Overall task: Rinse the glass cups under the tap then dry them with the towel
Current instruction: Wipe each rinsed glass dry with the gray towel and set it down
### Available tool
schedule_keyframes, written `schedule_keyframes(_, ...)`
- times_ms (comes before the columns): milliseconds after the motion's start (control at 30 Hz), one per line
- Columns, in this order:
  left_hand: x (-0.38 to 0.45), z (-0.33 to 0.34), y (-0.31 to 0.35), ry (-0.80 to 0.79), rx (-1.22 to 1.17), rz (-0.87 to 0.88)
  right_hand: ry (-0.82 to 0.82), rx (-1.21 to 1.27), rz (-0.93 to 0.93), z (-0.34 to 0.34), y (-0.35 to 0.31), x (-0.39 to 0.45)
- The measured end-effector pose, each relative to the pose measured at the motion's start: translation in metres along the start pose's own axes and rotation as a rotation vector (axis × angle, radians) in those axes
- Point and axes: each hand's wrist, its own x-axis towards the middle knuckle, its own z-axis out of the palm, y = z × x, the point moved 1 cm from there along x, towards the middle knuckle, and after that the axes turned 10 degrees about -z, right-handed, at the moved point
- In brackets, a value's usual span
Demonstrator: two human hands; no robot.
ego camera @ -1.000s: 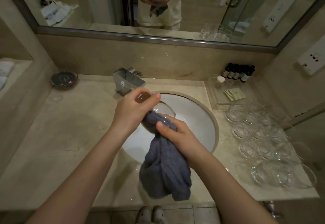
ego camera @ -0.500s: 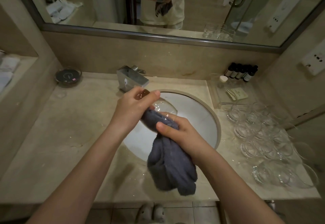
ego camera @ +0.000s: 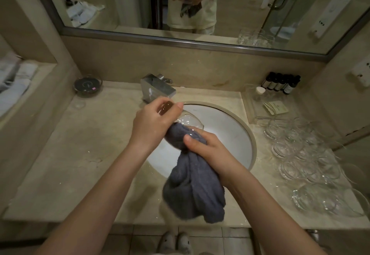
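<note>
While the left hand (ego camera: 154,124) still grips the glass cup (ego camera: 188,121), the towel (ego camera: 194,184) hangs lower.

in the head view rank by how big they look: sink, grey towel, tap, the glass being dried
1. sink, largest.
2. towel, though it hangs nearer the camera, which inflates it.
3 and 4. tap and glass look alike; the left hand, right hand and towel hide much of the glass, so I won't rank them.

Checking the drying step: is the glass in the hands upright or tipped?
Tipped. The glass cup lies sideways over the sink, base in the left hand, towel stuffed into its mouth.
</note>
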Motion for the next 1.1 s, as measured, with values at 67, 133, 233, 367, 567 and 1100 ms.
schedule_keyframes(67,-0.003,-0.001,-0.004,-0.068,-0.089,0.137,0.008,0.206,0.068,-0.001,-0.002,-0.001)
schedule_keyframes(133,-0.004,-0.003,-0.005,-0.152,-0.126,0.221,0.004,0.24,0.081,0.0,-0.002,-0.003)
schedule_keyframes(233,-0.002,-0.009,0.002,-0.372,-0.136,-0.041,0.023,-0.01,0.003,0.0,0.0,-0.006)
schedule_keyframes(367,-0.001,-0.004,0.009,-0.267,0.137,-0.302,-0.001,-0.301,-0.065,-0.003,0.004,-0.008)
schedule_keyframes(567,-0.016,0.004,-0.005,-0.065,-0.02,0.151,-0.032,0.175,0.124,-0.012,-0.009,-0.006)
schedule_keyframes(1100,-0.035,0.006,-0.013,0.022,-0.066,0.183,-0.05,0.112,0.148,-0.02,-0.01,-0.004)
